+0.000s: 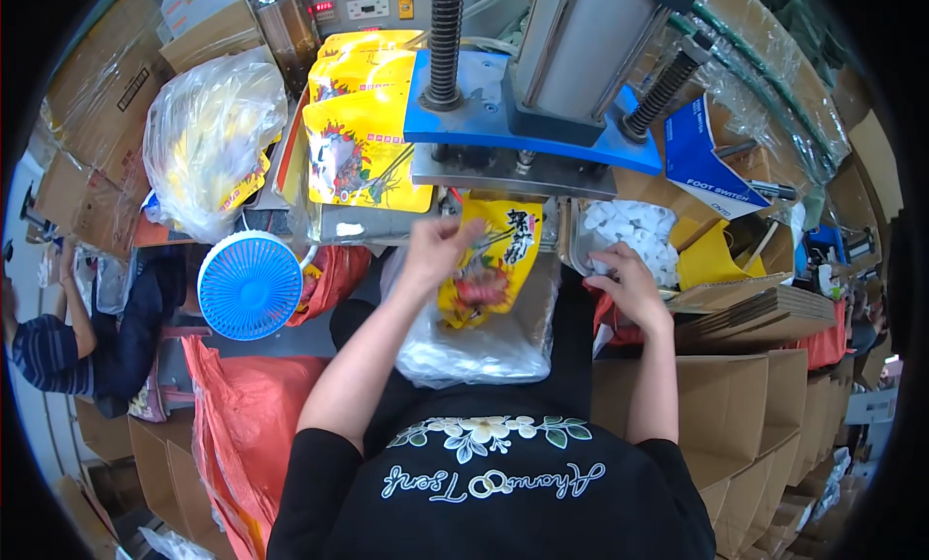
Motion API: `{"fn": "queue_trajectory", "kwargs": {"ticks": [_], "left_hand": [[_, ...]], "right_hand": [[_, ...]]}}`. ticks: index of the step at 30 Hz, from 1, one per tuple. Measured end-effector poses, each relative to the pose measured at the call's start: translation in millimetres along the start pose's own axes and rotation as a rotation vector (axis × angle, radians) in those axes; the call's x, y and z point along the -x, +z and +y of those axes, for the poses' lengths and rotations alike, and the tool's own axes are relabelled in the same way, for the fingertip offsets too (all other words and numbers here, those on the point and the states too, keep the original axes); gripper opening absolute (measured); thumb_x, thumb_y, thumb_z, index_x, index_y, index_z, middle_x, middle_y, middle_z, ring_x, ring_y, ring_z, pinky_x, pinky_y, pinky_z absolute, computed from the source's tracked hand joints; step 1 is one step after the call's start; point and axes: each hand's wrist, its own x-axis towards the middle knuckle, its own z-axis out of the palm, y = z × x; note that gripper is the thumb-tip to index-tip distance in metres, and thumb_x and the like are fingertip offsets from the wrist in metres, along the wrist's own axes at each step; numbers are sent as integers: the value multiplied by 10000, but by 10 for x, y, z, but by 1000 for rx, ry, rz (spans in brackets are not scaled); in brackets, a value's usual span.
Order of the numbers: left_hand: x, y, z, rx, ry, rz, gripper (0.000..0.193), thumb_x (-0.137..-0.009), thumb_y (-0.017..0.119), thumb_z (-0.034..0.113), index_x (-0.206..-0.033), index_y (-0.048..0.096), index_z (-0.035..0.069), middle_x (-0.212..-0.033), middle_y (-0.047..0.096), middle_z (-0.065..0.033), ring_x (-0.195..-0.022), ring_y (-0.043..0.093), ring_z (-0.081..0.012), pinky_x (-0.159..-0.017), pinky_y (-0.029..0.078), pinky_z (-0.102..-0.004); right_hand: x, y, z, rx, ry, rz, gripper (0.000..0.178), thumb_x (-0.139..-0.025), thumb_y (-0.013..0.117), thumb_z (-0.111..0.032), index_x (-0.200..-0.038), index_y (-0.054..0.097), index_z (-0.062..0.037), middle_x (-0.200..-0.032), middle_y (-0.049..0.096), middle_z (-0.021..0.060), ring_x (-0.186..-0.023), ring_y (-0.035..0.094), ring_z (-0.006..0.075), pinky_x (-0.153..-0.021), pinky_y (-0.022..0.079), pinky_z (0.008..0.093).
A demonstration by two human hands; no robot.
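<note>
My left hand (440, 253) is closed at the upper left edge of a yellow printed pouch (508, 255), its fingertips over the pouch's front. The pouch hangs tilted below the front of a blue press (523, 124). Beneath it, more yellow pouches show in a clear plastic bag (474, 352) on my lap. Over on the right, my right hand (631, 287) has its fingers curled at the near left of a heap of small white plastic pieces (634, 236) in a tray. Thumb and forefinger come together around one piece, partly hidden.
Stacked yellow pouches (363, 158) lie left of the press. A blue fan (250, 287) stands near my left forearm. Further left is a filled clear bag (213, 139). Cardboard boxes (677, 405) and a red sack (256, 415) flank me. Another person (58, 347) sits at far left.
</note>
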Motion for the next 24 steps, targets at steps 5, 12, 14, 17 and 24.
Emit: {"fn": "queue_trajectory", "kwargs": {"ticks": [5,12,14,17,24], "left_hand": [[69,-647,26,-1192,507,451,606,-812,743,319,-1330,554,66,-1443,461,-106,-1357,383,-263,-1124,217,-490],[552,-748,44,-614,324,371,135,-790,711,28,-924,709,22,-913,698,-76,-920,658,-236,-918,443,-357],[648,-538,81,-298,317,301,110,-802,683,-42,-912,688,-34,-833,666,-71,-779,622,-143,-717,469,-252],[737,-370,-26,-380,305,173,112,-802,673,-57,-911,690,-38,-863,676,-72,-769,619,-120,-703,473,-246],[837,-103,-272,-270,107,-123,158,-884,675,102,-959,710,-32,-823,702,-54,-753,614,-82,-668,477,-250]], "right_hand": [[-19,61,117,-431,145,129,254,-850,656,-7,-1102,624,-6,-934,636,87,-652,549,138,-621,461,263],[-157,29,-350,-280,-30,414,164,-839,691,-70,-994,668,-23,-909,623,89,-776,546,191,-705,443,286],[-186,41,-563,-249,-77,406,163,-827,709,-80,-982,683,-39,-883,638,86,-795,565,209,-717,449,300],[-284,37,-911,-147,-343,293,176,-766,757,-145,-899,698,-47,-813,648,81,-794,575,255,-723,457,347],[-298,171,-1034,-208,-455,-63,180,-772,754,-183,-881,711,-47,-838,678,70,-826,592,263,-747,477,361]]}}
